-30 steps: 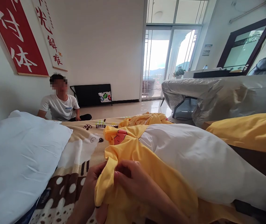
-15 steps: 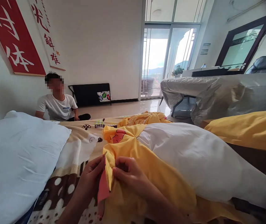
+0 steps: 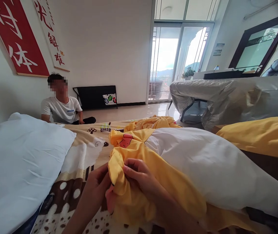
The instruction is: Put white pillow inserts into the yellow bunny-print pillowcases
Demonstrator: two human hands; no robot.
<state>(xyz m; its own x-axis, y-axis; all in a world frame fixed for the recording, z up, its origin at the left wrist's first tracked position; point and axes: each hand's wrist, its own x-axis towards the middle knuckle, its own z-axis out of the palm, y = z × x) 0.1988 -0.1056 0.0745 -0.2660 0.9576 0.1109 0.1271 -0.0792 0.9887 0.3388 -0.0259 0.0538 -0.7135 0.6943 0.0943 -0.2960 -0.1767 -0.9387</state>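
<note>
Yellow fabric [image 3: 178, 180] with pink patches lies partly around a long white pillow [image 3: 202, 162] that stretches to the right. Near the bottom centre, my left hand [image 3: 97, 183] pinches the fabric's left edge, its fingertips partly hidden behind the cloth. My right hand [image 3: 141, 174] grips a fold of the same cloth just to the right, thumb and fingers pressed together. Between both hands the fabric is bunched, and a pink part hangs below my left fingers.
A white pillow [image 3: 29, 162] lies at the left on a patterned blanket [image 3: 85, 156]. Behind it sits a person [image 3: 64, 109] in a white shirt. More yellow fabric [image 3: 261, 135] is at the right, before a plastic-covered table [image 3: 202, 89].
The cloth between my hands has been turned, so more yellow and less pink shows. My right hand has risen slightly, and the view has shifted a little.
</note>
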